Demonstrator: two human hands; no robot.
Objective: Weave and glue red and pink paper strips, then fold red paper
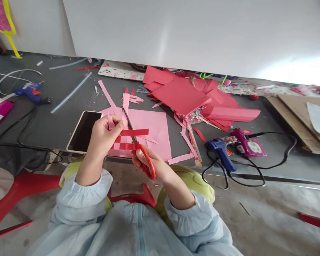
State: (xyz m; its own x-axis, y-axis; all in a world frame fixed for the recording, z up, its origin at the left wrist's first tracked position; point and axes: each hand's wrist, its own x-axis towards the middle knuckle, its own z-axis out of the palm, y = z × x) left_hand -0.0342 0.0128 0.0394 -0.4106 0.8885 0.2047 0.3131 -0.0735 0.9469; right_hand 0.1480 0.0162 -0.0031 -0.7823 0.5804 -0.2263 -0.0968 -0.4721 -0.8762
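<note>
My left hand [106, 128] pinches a piece of woven paper strips [117, 145], red and pink in a checked pattern, with loose strip ends sticking out. A red strip [138, 132] reaches from it to the right, past the scissors. In my right hand [149, 161] is a pair of scissors [148, 164] with orange-red handles. Their dark blades point up and away, lying close by the weave and across its strips. How far the blades are parted I cannot tell. Under both hands lies a pink paper sheet [160, 124] at the table's front edge.
A phone [84, 131] lies left of the pink sheet. Red paper sheets [181, 92] are heaped behind, right of centre. Blue glue guns [221, 153] [30, 92] with cords lie on both sides. Cardboard [296, 124] is at far right; a white panel [176, 32] stands behind.
</note>
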